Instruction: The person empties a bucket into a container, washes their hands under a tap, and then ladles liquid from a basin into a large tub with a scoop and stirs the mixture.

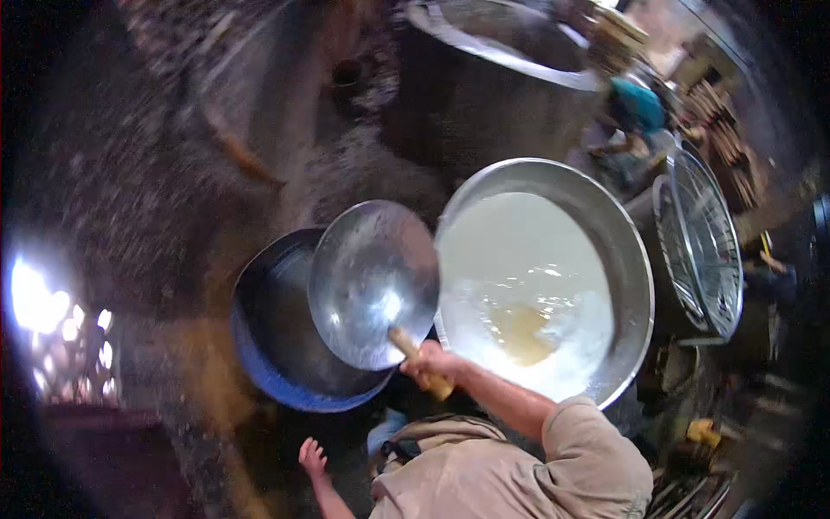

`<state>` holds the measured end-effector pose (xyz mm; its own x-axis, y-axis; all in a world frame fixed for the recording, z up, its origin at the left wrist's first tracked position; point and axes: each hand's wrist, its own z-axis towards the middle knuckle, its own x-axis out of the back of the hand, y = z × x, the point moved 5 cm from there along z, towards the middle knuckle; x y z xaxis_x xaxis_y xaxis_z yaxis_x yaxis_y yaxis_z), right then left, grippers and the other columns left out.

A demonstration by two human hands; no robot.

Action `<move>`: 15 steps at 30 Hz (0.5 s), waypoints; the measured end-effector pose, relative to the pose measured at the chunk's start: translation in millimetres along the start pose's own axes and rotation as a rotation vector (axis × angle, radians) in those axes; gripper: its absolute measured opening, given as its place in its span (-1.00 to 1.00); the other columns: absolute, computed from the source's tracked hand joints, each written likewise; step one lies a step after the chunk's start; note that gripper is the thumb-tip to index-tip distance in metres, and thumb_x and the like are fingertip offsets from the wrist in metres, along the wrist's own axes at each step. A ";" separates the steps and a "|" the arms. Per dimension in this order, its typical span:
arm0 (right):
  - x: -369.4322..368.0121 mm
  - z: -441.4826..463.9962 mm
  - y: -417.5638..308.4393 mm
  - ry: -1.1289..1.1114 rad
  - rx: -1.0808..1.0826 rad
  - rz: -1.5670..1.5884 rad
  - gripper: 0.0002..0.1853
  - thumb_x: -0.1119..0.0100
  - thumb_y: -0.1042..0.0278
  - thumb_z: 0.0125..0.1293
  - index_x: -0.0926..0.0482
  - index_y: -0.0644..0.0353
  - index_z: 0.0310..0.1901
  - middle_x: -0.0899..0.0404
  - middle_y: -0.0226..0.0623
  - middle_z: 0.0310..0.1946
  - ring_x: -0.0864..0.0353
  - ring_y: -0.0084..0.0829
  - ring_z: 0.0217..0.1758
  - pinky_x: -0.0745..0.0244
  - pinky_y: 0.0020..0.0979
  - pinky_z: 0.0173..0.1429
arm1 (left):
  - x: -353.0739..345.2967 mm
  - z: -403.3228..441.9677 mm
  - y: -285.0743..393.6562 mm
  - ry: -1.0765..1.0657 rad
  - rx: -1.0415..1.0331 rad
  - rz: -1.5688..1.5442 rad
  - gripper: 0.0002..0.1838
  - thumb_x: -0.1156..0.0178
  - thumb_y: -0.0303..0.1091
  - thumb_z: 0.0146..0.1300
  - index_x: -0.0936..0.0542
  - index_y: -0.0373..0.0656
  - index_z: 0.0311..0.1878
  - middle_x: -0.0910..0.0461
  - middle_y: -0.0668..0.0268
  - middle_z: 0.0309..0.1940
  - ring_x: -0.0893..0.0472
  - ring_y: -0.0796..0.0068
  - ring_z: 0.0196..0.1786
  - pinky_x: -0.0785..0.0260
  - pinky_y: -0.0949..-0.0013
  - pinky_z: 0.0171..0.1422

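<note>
My right hand (430, 367) is closed around the wooden handle of a large round metal scoop (367, 277). The scoop is tilted between a blue-rimmed drum (324, 401) on the left and a wide metal pan (629, 294) on the right, overlapping part of the drum's opening. Whitish liquid (527, 233) lies in the pan, with ripples and a yellowish patch near its lower part. My left hand (313, 457) is below the drum, fingers apart, holding nothing.
Another large round vessel (510, 62) stands at the top. Wire-mesh baskets (705, 238) are right of the pan. A person in teal (638, 105) is at the upper right, near stacked wood (722, 130). Bright light enters at the far left.
</note>
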<state>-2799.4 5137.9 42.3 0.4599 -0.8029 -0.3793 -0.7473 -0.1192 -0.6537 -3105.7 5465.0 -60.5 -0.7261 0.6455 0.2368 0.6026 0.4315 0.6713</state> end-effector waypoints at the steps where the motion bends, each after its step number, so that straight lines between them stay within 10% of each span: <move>1: -0.1 26.9 -13.1 0.128 0.003 -0.185 -0.77 -0.29 0.30 0.10 -0.45 0.16 -0.55 -0.47 -0.41 -0.63 -0.40 -0.56 -0.70 -0.36 -0.49 -0.64 | 5.9 -2.4 2.5 0.042 0.054 -0.103 -0.67 -0.13 -0.23 0.20 -0.52 0.00 0.05 -0.54 0.38 -0.06 -0.48 0.50 -0.15 -0.29 0.29 -0.19; 5: 64.7 197.1 -11.1 0.455 0.435 -0.955 -0.74 -0.03 0.31 0.23 -0.43 0.32 -0.14 -0.53 -0.10 -0.39 -0.50 -0.42 -0.29 -0.45 -0.25 -0.28 | 32.0 -3.7 19.4 0.059 0.044 -0.017 -0.60 -0.09 -0.19 0.22 -0.47 -0.05 0.13 -0.53 0.38 -0.02 -0.51 0.52 -0.09 -0.30 0.37 -0.10; 7: 47.1 213.7 -30.7 0.721 0.032 -0.231 -0.73 0.08 0.29 0.31 -0.42 0.34 -0.14 -0.53 0.03 -0.37 -0.55 -0.27 -0.26 -0.45 -0.19 -0.19 | 63.1 -3.5 -0.8 0.103 0.105 -0.044 -0.59 -0.10 -0.18 0.22 -0.47 -0.07 0.12 -0.54 0.39 -0.04 -0.50 0.57 -0.11 -0.31 0.43 -0.11; 9: 47.0 243.1 -26.0 0.896 0.216 -0.805 -0.70 0.14 0.23 0.34 -0.41 0.35 -0.20 -0.53 0.13 -0.33 -0.56 -0.02 -0.20 -0.46 -0.09 -0.16 | 96.9 -13.1 -31.5 0.173 0.203 -0.054 -0.62 -0.10 -0.17 0.21 -0.48 -0.04 0.09 -0.55 0.41 -0.09 -0.49 0.61 -0.15 -0.31 0.45 -0.14; 11: 51.6 272.9 14.8 0.856 0.455 -1.105 -0.70 0.16 0.22 0.34 -0.39 0.31 -0.13 -0.53 0.14 -0.28 -0.52 0.11 -0.14 -0.45 -0.03 -0.14 | 133.6 -27.2 -84.6 0.252 0.350 -0.061 -0.63 -0.11 -0.16 0.21 -0.49 -0.02 0.08 -0.55 0.40 -0.11 -0.49 0.59 -0.16 -0.31 0.44 -0.15; 15: 61.8 323.1 159.5 0.535 -0.071 -0.905 -0.72 0.08 0.24 0.29 -0.38 0.21 -0.06 -0.52 -0.05 -0.34 -0.53 0.03 -0.24 -0.45 -0.06 -0.19 | 174.5 -80.6 -116.0 0.347 0.586 -0.058 -0.62 -0.11 -0.16 0.23 -0.47 -0.03 0.10 -0.54 0.35 -0.09 -0.49 0.51 -0.14 -0.31 0.38 -0.12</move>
<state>-2735.1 5257.9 -297.0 0.6019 -0.5479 0.5809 -0.2652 -0.8234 -0.5018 -3329.0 5476.8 -40.5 -0.7676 0.4139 0.4893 0.5685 0.7923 0.2216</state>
